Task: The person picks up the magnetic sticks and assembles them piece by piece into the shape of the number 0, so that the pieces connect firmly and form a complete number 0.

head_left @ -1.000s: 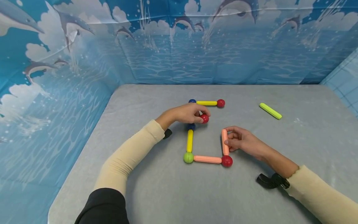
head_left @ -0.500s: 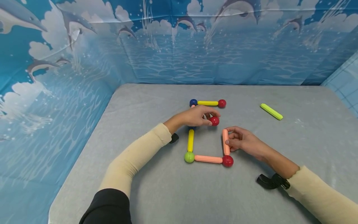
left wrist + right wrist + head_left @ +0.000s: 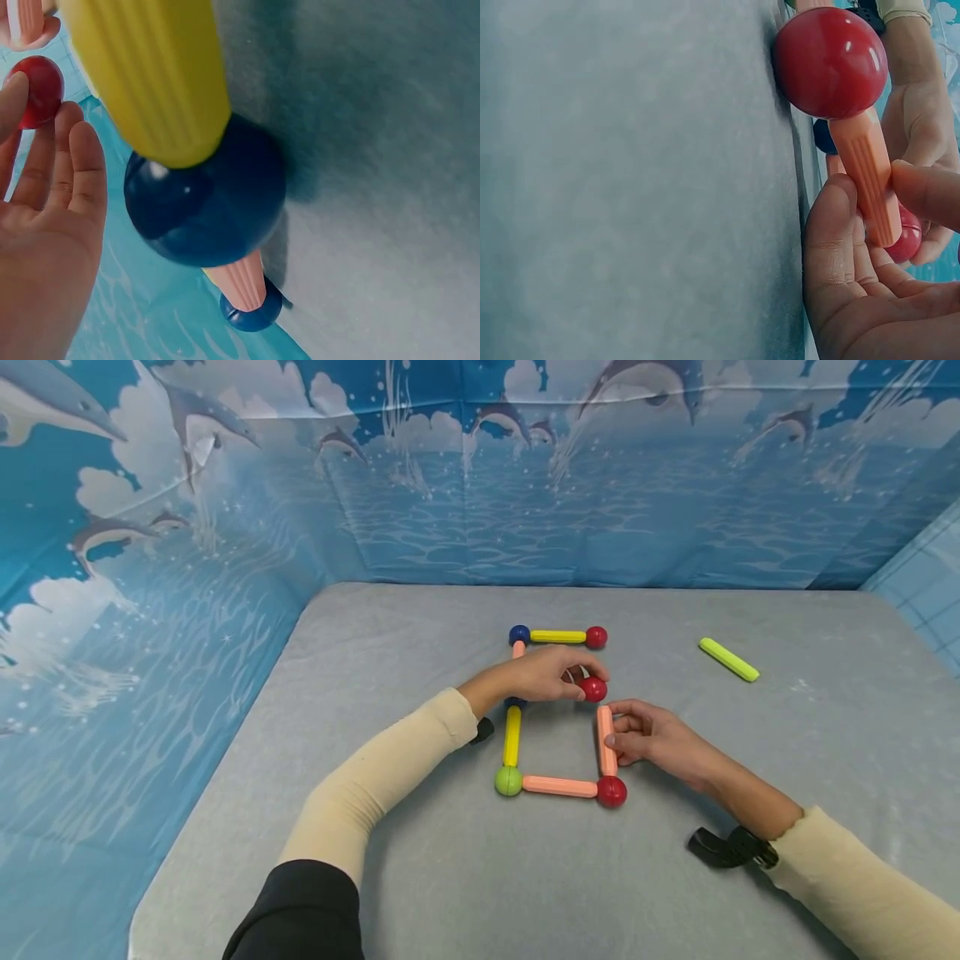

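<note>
My left hand (image 3: 551,673) pinches a red ball (image 3: 594,689) between thumb and fingers, just beyond the free end of an orange-pink rod (image 3: 606,741). That rod is gripped by my right hand (image 3: 654,739), and its near end joins another red ball (image 3: 611,792). From there a second orange-pink rod (image 3: 560,787) runs left to a green ball (image 3: 508,781). A yellow rod (image 3: 512,737) leads from the green ball to a blue ball (image 3: 206,191), mostly hidden under my left hand in the head view. In the right wrist view the held red ball (image 3: 906,236) sits behind the rod's end.
Behind my left hand, a partly covered orange-pink rod (image 3: 519,649) reaches a far blue ball (image 3: 519,635). A yellow rod (image 3: 558,636) links that to a red ball (image 3: 596,637). One loose yellow-green rod (image 3: 729,660) lies on the grey table (image 3: 825,735) at right.
My left hand has carried its red ball to the right, from near the blue ball to close by the upright orange-pink rod's end. My right hand stays nearly still.
</note>
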A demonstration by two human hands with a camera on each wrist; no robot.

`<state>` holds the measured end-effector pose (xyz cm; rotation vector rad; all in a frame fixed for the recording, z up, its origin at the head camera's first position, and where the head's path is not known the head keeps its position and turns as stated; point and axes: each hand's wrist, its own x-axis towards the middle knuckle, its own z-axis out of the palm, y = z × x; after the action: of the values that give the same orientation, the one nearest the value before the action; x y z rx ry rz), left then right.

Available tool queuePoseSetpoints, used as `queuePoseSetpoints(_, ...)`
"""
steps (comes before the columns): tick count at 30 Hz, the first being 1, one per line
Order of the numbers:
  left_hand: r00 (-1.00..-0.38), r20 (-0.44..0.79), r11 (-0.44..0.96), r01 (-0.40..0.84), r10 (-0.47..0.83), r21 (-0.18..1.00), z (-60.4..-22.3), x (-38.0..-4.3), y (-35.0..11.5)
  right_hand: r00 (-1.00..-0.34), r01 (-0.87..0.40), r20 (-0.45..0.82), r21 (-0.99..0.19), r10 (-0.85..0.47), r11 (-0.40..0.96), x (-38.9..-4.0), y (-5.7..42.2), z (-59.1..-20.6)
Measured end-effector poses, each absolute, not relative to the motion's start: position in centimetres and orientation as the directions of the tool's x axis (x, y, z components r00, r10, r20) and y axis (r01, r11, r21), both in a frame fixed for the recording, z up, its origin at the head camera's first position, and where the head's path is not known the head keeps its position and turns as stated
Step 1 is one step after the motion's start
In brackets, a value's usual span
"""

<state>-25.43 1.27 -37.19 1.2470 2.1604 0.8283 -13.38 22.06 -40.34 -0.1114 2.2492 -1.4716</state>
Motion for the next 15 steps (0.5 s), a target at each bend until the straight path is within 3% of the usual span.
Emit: queuePoseSetpoints(15,-0.435,-0.136,0.39,0.575,0.89,0.719,-38.05,-25.34,2.36,-0.895,0.177,-0.327,-0.886,-0.304,0.429,-13.45,22.09,-40.59)
